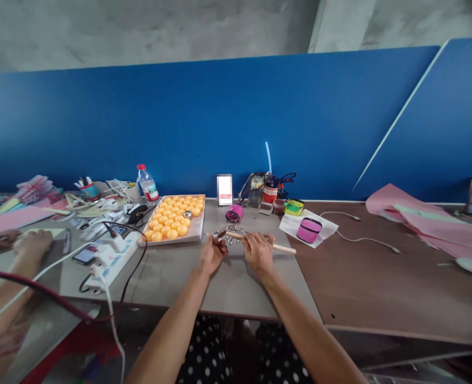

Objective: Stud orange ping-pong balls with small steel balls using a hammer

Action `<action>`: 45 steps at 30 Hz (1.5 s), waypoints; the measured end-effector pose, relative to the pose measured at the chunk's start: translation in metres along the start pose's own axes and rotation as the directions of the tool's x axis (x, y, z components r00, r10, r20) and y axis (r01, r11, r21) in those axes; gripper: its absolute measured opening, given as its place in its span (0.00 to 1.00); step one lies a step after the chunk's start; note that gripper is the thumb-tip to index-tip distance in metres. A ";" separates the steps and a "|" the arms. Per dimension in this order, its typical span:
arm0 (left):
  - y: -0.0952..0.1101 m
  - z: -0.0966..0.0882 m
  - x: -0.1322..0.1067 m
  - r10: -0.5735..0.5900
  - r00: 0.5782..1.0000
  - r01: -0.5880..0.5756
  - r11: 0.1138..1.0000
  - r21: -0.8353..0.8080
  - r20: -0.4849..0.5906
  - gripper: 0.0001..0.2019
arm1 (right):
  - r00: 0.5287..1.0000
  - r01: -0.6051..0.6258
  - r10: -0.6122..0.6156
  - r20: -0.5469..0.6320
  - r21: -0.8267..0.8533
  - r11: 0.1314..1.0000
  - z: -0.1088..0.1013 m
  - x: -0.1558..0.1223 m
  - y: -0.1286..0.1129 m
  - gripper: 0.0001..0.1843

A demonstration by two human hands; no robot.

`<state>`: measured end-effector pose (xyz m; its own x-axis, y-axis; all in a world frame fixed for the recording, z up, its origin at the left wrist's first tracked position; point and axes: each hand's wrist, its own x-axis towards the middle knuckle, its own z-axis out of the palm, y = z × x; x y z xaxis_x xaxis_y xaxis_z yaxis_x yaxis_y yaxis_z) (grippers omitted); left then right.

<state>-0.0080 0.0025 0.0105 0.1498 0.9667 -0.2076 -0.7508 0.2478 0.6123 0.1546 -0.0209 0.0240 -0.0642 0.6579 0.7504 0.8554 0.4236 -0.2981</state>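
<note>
My right hand (258, 250) is closed round a wooden stick (284, 248) that lies across the grey table top (167, 277), its far end poking out to the right. My left hand (213, 252) is pinched at the stick's left tip, right beside a small pile of shiny metal pieces (231, 234). What the left fingers grip is too small to name. A tray of orange balls (174, 217) sits just to the left of my hands.
A pink roll (234, 213), cups and a pink case (309, 229) on white paper stand behind. A power strip (113, 261) with cables and a bottle (148, 185) lie left. Another person's hands (31, 242) rest at far left. Pink sheets (428, 221) lie right.
</note>
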 end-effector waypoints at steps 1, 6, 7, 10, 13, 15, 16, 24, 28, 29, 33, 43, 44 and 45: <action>0.000 0.000 0.000 0.012 1.000 -0.012 1.000 -0.001 0.013 0.17 | 0.999 -0.016 0.016 -0.029 -0.003 1.000 0.000 0.000 0.000 0.09; -0.001 -0.001 0.001 0.042 0.999 -0.043 0.999 -0.004 -0.029 0.16 | 1.000 0.008 -0.007 0.021 -0.039 0.999 0.002 -0.001 0.000 0.08; -0.001 -0.001 0.001 0.035 0.998 -0.035 0.999 -0.002 -0.055 0.16 | 0.999 0.025 -0.024 0.043 -0.045 0.999 0.002 -0.001 -0.001 0.08; -0.001 -0.001 0.001 0.050 0.999 -0.050 0.999 -0.006 -0.006 0.17 | 1.000 0.020 -0.020 0.009 -0.057 0.998 0.001 -0.001 -0.002 0.09; -0.001 0.000 0.000 0.060 0.998 -0.060 0.998 0.005 -0.006 0.18 | 1.000 0.001 -0.002 -0.007 -0.061 0.998 0.000 -0.001 -0.002 0.09; -0.001 0.001 0.000 0.036 0.999 -0.035 0.999 0.011 -0.035 0.18 | 0.999 0.024 -0.022 0.035 -0.059 0.998 0.002 -0.001 -0.002 0.09; -0.001 0.002 -0.001 0.028 0.999 -0.028 1.000 0.012 -0.038 0.18 | 0.998 0.034 -0.031 0.048 -0.057 0.998 0.003 -0.001 -0.001 0.09; 0.003 0.002 -0.002 0.020 1.000 -0.020 1.000 -0.014 -0.007 0.18 | 1.000 0.007 -0.007 0.001 -0.075 0.997 0.003 -0.002 0.001 0.09; 0.004 0.002 -0.003 0.005 0.999 -0.003 1.000 -0.027 0.054 0.16 | 1.000 -0.011 0.008 -0.031 -0.098 0.995 0.003 -0.001 0.001 0.10; 0.004 0.003 -0.004 0.018 0.997 -0.016 1.000 -0.026 0.076 0.16 | 0.998 -0.029 0.024 -0.051 -0.096 0.995 0.003 -0.001 0.001 0.10; 0.005 0.004 -0.005 0.028 0.998 -0.028 1.000 -0.010 0.055 0.15 | 1.000 0.002 -0.002 0.000 -0.049 0.999 0.002 -0.001 -0.002 0.10; 0.005 0.005 -0.005 0.028 1.000 -0.028 1.000 0.000 0.009 0.15 | 1.000 0.000 0.000 0.007 -0.030 1.000 0.000 0.000 -0.004 0.09; 0.005 0.005 -0.005 0.015 1.000 -0.015 1.000 -0.001 0.022 0.15 | 1.000 0.012 -0.011 0.012 -0.031 0.999 0.000 0.000 -0.004 0.09; 0.005 0.004 -0.005 0.035 0.998 -0.034 0.999 -0.011 0.054 0.15 | 1.000 0.013 -0.013 0.001 -0.033 0.999 0.000 0.000 -0.005 0.09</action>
<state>-0.0100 -0.0007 0.0181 0.1583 0.9768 -0.1446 -0.7628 0.2139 0.6102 0.1507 -0.0227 0.0259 -0.0754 0.6530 0.7536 0.8710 0.4110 -0.2690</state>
